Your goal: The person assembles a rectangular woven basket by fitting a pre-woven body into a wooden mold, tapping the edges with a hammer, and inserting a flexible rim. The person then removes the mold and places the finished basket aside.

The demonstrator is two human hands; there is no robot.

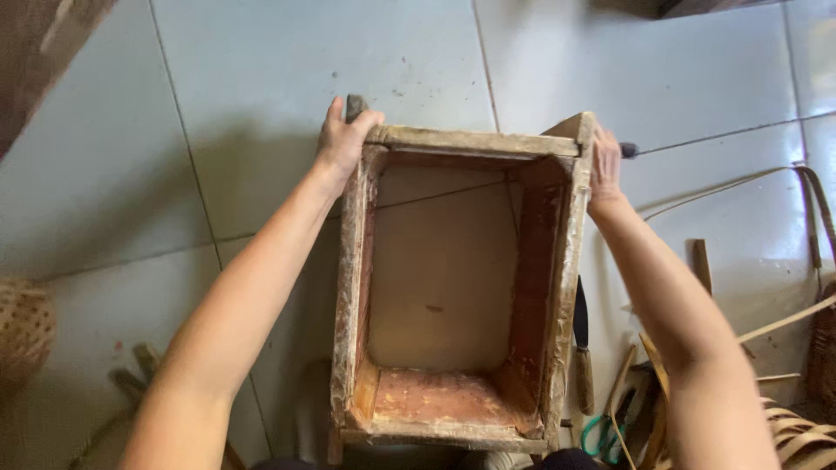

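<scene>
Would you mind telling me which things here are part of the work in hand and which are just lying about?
In hand:
- wooden box, open and empty
- left hand, gripping its far left corner
- right hand, on its far right corner

Lying about:
- knife on the floor beside the box
- green-handled scissors
- bamboo strips
- woven basket at the left edge

Knife [582,348] and green-handled scissors [601,433] on pale floor tiles [261,78], bamboo strips [784,322] rightward, woven basket [22,335] far left.
</scene>
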